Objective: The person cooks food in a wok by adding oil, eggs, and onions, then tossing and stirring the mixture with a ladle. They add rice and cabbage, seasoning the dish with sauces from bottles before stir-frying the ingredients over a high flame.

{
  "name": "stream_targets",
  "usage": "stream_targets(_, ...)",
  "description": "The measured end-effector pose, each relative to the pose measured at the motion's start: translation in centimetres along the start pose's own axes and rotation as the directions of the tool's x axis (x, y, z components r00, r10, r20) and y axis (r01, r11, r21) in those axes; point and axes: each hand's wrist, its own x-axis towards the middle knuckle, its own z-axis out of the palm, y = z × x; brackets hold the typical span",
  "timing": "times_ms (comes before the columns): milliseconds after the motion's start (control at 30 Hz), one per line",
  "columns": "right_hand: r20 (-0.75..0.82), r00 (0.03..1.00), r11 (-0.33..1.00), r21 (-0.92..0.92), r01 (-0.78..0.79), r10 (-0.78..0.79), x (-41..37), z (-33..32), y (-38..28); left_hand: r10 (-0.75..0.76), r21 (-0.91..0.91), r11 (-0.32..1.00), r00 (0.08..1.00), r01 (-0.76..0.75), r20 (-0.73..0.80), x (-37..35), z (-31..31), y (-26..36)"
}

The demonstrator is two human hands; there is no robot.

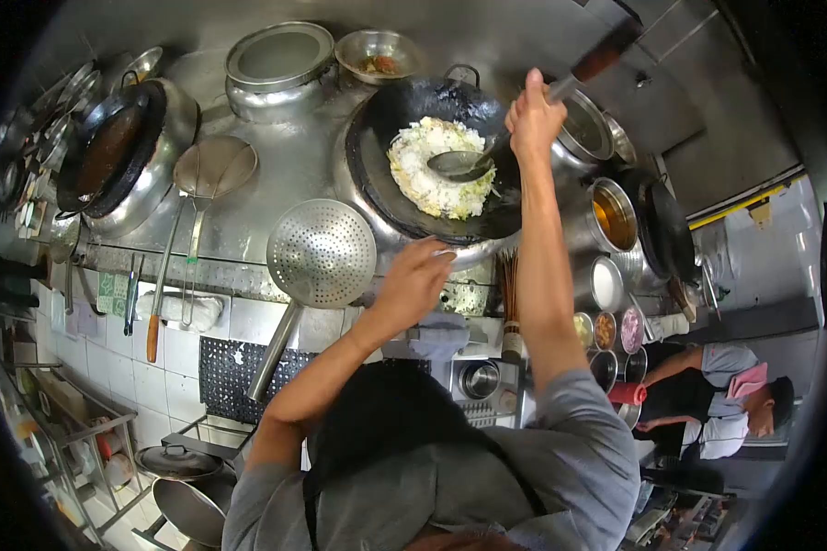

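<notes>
My right hand (535, 118) is wrapped round the long handle of a ladle (459, 165), whose bowl rests on a mound of white rice with egg and green bits (432, 197). The rice lies in a black wok (386, 115) on a round metal burner ring. At the wok's near edge is my left hand (420, 280), its fingers bent around the rim or a cloth there; what it grips is hidden. A perforated skimmer (322, 253) lies just left of that hand.
Left stand a mesh strainer (216, 167) and a second wok (110, 151). Behind are a lidded pot (280, 57) and a metal bowl (378, 57). On the right are an oil pot (614, 216), ingredient tubs (632, 329) and another person (726, 399).
</notes>
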Motion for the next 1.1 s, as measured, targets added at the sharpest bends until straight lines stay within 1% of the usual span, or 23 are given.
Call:
stream_targets(33,0.007,0.999,0.999,0.013,0.052,-0.052,-1.1,0.3,-0.8,0.023,0.038,0.999,1.000,-0.023,-0.002,1.2,1.3,-0.2)
stream_targets(100,-0.031,0.988,0.983,0.103,0.151,-0.148,-3.6,0.6,1.3,-0.013,0.125,0.992,0.999,0.006,0.053,3.2,3.4,-1.4)
stream_targets(133,-0.044,0.965,0.966,-0.034,0.258,-0.259,-3.9,0.8,4.6,-0.030,0.163,0.986,0.996,0.016,0.087,3.9,4.1,-1.8)
stream_targets(167,0.104,0.978,0.964,-0.177,0.197,-0.180,-4.3,0.5,7.2,-0.092,0.180,0.982,0.984,0.064,0.153,4.5,4.5,-2.1)
stream_targets(233,0.187,0.982,0.973,-0.217,0.075,-0.034,-2.0,-0.3,4.5,-0.221,0.232,0.959,0.942,0.163,0.252,5.7,5.0,-2.7)
stream_targets(267,0.049,0.998,0.943,-0.327,0.059,-0.046,-1.4,-0.6,2.7,-0.154,0.223,0.968,0.971,0.112,0.182,5.5,5.9,-3.6)
stream_targets(300,-0.089,0.993,0.904,-0.427,0.027,-0.072,-1.2,-0.9,0.6,-0.175,0.259,0.959,0.962,0.118,0.210,5.6,6.1,-3.7)
stream_targets(333,-0.075,0.993,0.898,-0.437,0.049,-0.091,-2.8,-1.1,-2.3,-0.197,0.294,0.948,0.952,0.123,0.234,5.8,6.3,-3.7)
stream_targets(367,-0.097,0.989,0.931,-0.357,0.073,-0.115,-5.0,-1.1,-5.0,-0.224,0.327,0.936,0.939,0.132,0.261,5.7,6.4,-3.7)
stream_targets(433,-0.114,0.980,0.980,-0.127,0.151,-0.166,-7.3,-2.0,-4.5,-0.242,0.332,0.932,0.930,0.143,0.278,5.9,6.4,-3.6)
stream_targets(500,-0.090,0.985,0.955,-0.273,0.115,-0.145,-7.3,-3.4,2.3,-0.233,0.334,0.933,0.930,0.132,0.286,5.6,6.5,-3.6)
stream_targets(533,-0.073,0.996,0.999,-0.039,0.038,-0.041,-7.9,-2.7,2.5,-0.224,0.339,0.933,0.929,0.118,0.293,5.7,6.1,-3.2)
stream_targets(633,-0.008,0.984,0.983,-0.042,-0.178,0.178,-6.2,-2.6,-0.9,-0.283,0.356,0.922,0.890,0.150,0.358,4.8,4.4,-1.1)
stream_targets(667,0.011,0.969,0.968,-0.048,-0.245,0.245,-6.6,-1.5,-4.0,-0.197,0.313,0.946,0.920,0.088,0.338,5.6,2.8,0.7)
stream_targets(733,0.005,0.974,0.970,-0.087,-0.226,0.227,-7.0,-1.1,-6.7,-0.055,0.215,0.977,0.945,-0.016,0.323,5.1,-0.1,4.9)
stream_targets(800,0.005,0.982,0.980,-0.060,-0.191,0.191,-7.3,-1.2,-6.3,-0.071,0.256,0.967,0.964,0.003,0.256,6.6,0.3,4.8)
stream_targets(833,-0.014,0.984,0.980,-0.088,-0.177,0.177,-6.8,-0.8,-5.0,-0.061,0.289,0.957,0.976,-0.002,0.208,8.2,0.3,4.3)
stream_targets(900,-0.069,0.989,0.979,-0.147,-0.142,0.133,-6.4,-1.2,-0.9,-0.125,0.271,0.961,0.968,0.063,0.219,6.7,1.8,1.7)
stream_targets(933,-0.027,0.997,0.958,-0.278,0.062,-0.072,-5.3,-2.8,3.0,-0.170,0.277,0.956,0.955,0.099,0.243,4.6,2.8,0.1)
stream_targets(967,-0.011,0.985,0.954,-0.251,0.164,-0.172,-5.3,-3.2,3.8,-0.210,0.283,0.950,0.941,0.133,0.264,2.8,3.5,-0.9)
stream_targets(1033,0.068,0.991,0.990,-0.074,0.123,-0.118,-6.6,-2.5,0.4,-0.097,0.312,0.949,0.980,0.038,0.173,-0.8,3.9,-1.2)
stream_targets(1067,0.084,0.987,0.988,-0.065,0.142,-0.136,-6.6,-2.7,-0.6,-0.095,0.304,0.952,0.978,0.034,0.187,-0.8,3.6,-1.0)
stream_targets(1100,0.089,0.992,0.994,-0.046,0.098,-0.094,-6.7,-3.1,-1.9,-0.093,0.295,0.955,0.975,0.030,0.201,-1.0,3.5,-0.9)
